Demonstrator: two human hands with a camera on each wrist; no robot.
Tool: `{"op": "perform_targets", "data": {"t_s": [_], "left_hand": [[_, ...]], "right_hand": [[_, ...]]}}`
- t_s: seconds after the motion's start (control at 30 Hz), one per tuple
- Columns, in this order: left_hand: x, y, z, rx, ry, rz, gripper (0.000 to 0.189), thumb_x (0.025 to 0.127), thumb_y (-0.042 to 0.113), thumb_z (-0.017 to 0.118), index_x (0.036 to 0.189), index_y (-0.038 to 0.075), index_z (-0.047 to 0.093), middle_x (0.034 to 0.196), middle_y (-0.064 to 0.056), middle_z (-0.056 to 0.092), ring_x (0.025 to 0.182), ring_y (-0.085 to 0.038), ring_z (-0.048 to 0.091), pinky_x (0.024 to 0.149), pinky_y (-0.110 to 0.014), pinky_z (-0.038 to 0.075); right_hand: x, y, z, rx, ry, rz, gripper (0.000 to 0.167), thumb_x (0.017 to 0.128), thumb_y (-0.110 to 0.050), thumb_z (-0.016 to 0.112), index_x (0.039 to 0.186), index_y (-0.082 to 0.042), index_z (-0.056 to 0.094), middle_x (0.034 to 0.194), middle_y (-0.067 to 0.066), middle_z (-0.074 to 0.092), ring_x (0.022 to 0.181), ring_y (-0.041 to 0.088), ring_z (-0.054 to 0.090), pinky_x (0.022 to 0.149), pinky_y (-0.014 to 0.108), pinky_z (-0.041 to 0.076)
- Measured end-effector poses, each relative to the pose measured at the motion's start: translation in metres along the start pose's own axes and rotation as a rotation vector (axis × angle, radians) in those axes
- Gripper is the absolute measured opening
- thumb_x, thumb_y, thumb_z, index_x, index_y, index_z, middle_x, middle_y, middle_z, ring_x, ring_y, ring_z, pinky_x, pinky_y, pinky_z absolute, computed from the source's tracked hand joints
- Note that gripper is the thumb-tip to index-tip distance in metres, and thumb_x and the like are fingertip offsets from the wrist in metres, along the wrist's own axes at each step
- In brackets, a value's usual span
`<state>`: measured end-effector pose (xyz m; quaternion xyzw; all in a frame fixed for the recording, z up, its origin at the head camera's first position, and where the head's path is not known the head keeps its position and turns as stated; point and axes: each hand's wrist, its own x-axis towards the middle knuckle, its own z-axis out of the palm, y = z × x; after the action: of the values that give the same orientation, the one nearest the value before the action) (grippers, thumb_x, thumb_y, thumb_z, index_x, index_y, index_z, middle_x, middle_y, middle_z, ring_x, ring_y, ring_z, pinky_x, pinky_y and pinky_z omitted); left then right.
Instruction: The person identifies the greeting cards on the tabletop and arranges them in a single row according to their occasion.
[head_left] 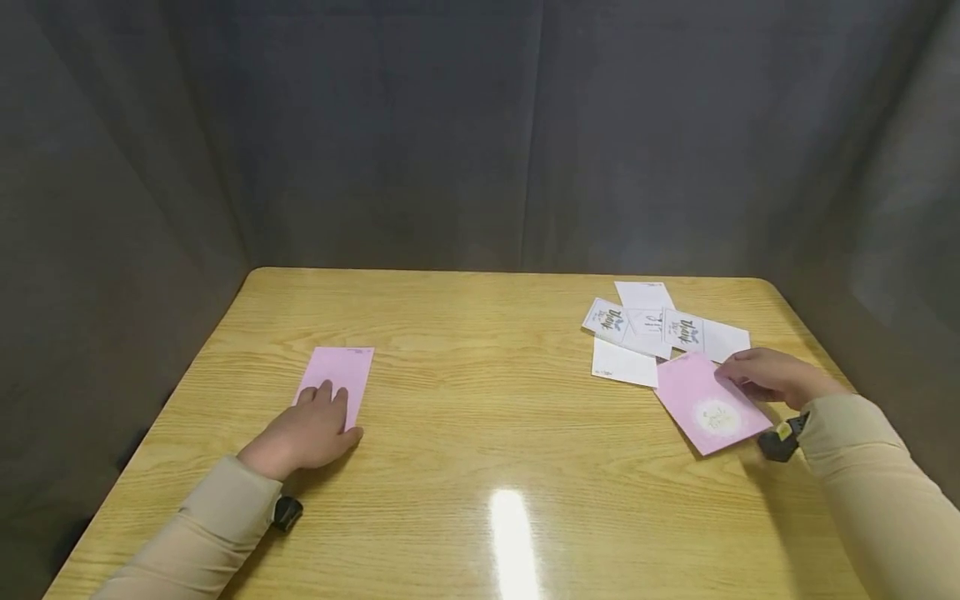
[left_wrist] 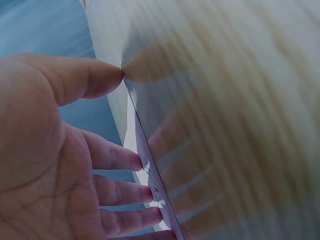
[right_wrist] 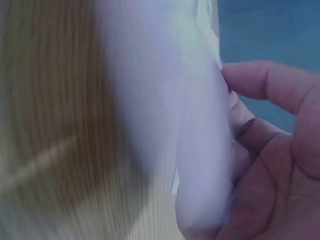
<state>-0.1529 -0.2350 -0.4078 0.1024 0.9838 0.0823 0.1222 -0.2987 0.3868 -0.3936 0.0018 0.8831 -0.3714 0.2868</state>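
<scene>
On the left of the table, a pink card [head_left: 341, 367] lies flat with small print at its far edge. My left hand [head_left: 311, 429] rests on its near part, and in the left wrist view the straight fingers [left_wrist: 120, 192] touch it while the thumb stands apart from them. At the right, my right hand [head_left: 776, 377] pinches a second pink card [head_left: 693, 392] by its right edge. This card has a pale round patch with writing and is tilted off the table. It shows blurred in the right wrist view [right_wrist: 165, 100], with thumb and fingers at its edge.
Several white cards [head_left: 626, 362] with print and lettering overlap in a loose pile beyond the right pink card. The wooden table [head_left: 450, 400] has a bright reflection near its front. Dark grey cloth [head_left: 390, 142] hangs behind it and at both sides.
</scene>
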Motion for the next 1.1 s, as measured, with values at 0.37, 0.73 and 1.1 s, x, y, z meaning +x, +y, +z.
{"op": "perform_targets", "data": {"t_s": [0.37,0.73,1.1], "left_hand": [[0.000,0.001,-0.005,0.011,-0.006,-0.006,0.073,0.103,0.032,0.060,0.142,-0.025,0.037,0.148,-0.051,0.028,0.136,-0.068,0.028,0.109,-0.069,0.035],[-0.005,-0.004,-0.004,-0.017,0.003,-0.014,0.070,0.102,0.029,0.059,0.141,-0.025,0.039,0.147,-0.050,0.030,0.136,-0.068,0.029,0.110,-0.070,0.033],[0.000,-0.002,-0.003,-0.030,-0.003,-0.011,0.070,0.103,0.029,0.057,0.144,-0.024,0.038,0.150,-0.049,0.028,0.139,-0.066,0.026,0.114,-0.067,0.030]], "right_hand": [[-0.024,0.019,-0.021,0.136,0.019,-0.090,0.014,0.108,-0.018,0.054,0.106,-0.012,0.066,0.087,-0.007,0.054,0.079,0.008,0.052,0.073,0.025,0.051],[-0.002,-0.028,0.010,0.266,0.058,-0.356,0.013,0.109,-0.011,0.051,0.116,0.000,0.051,0.103,-0.007,0.059,0.092,0.008,0.060,0.080,0.023,0.054],[0.016,-0.077,0.056,0.494,-0.004,-0.421,0.003,0.107,-0.006,0.053,0.110,-0.007,0.055,0.097,-0.004,0.060,0.086,0.009,0.059,0.076,0.022,0.053]]}}
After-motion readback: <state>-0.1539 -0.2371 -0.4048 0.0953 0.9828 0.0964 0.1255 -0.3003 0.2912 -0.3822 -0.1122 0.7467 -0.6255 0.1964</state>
